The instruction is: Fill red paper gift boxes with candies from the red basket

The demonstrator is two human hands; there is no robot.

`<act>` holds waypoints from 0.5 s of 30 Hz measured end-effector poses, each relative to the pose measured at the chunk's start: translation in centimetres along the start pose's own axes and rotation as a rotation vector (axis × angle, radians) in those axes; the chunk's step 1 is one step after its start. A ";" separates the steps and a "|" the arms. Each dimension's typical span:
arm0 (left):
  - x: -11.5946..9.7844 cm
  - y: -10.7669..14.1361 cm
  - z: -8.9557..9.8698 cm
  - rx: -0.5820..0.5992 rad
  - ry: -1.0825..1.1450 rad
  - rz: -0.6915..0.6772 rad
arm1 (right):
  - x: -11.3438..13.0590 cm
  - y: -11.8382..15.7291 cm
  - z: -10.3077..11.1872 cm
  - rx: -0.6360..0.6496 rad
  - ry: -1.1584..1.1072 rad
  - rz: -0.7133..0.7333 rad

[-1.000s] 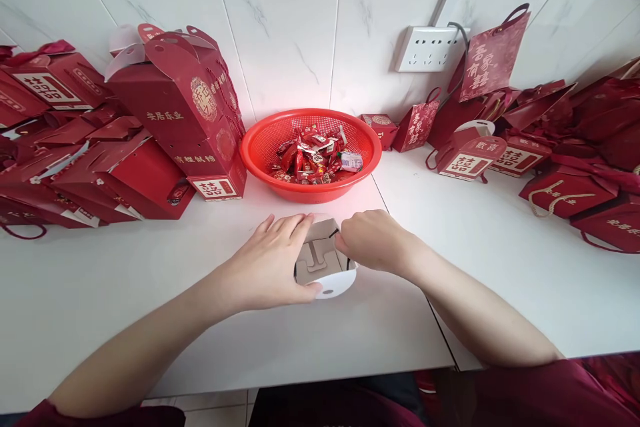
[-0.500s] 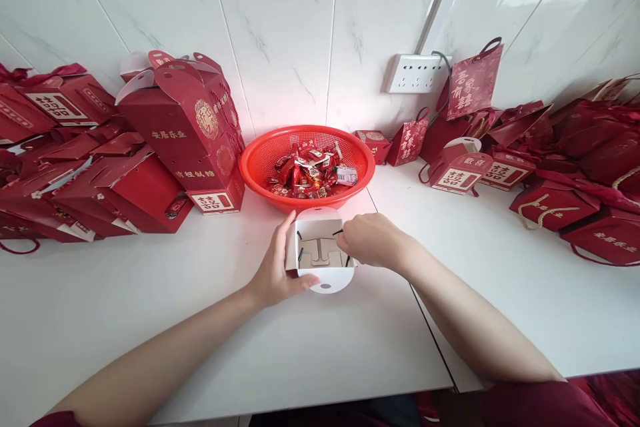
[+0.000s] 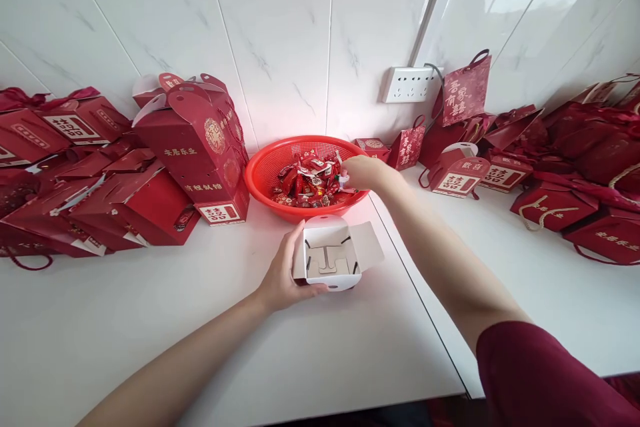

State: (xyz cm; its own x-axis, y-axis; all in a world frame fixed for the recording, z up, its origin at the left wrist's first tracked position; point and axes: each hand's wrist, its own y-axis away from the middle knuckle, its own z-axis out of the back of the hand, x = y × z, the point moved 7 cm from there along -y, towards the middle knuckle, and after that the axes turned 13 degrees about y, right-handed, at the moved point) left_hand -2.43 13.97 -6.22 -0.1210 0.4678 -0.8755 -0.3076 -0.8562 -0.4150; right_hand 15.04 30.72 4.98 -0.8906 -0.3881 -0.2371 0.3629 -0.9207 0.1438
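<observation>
A white tabletop (image 3: 300,360) is crossed by a dark seam. On it, a red perforated plastic basket (image 3: 310,211) is set. Red gift boxes (image 3: 183,147) are piled left of the basket; red boxes and bags (image 3: 457,173) are grouped right. An open paper box (image 3: 327,260), apparently resting, is placed in front.

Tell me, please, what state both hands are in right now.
Left hand: holding the open box by its side.
Right hand: at the wrapped sweets in the red basket; grip cannot be told.
</observation>
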 end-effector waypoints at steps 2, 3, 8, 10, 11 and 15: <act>-0.1 0.1 0.2 -0.009 -0.016 0.004 | 1.0 -2.9 -1.4 0.108 0.027 0.011; -0.1 0.1 0.2 -0.009 -0.017 0.011 | 1.5 -3.9 -2.1 0.151 0.035 0.015; -0.3 0.1 0.2 0.010 0.001 0.016 | 1.7 -5.3 -3.6 0.175 0.019 0.013; -0.3 0.1 0.2 0.008 0.009 0.013 | 1.2 -4.5 -3.1 0.115 -0.021 0.009; -0.4 0.1 0.1 0.007 0.016 0.012 | 1.0 -3.9 -2.7 0.076 -0.050 0.008; -0.5 0.0 0.0 0.001 0.032 0.023 | -0.3 -0.2 -0.8 -0.076 -0.191 0.019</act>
State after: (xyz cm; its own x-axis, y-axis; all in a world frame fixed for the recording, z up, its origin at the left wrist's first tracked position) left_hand -2.38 13.77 -5.82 -0.0978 0.4409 -0.8922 -0.3058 -0.8664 -0.3947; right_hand 15.48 30.97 4.24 -0.9166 -0.3970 -0.0480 0.3932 -0.9166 0.0718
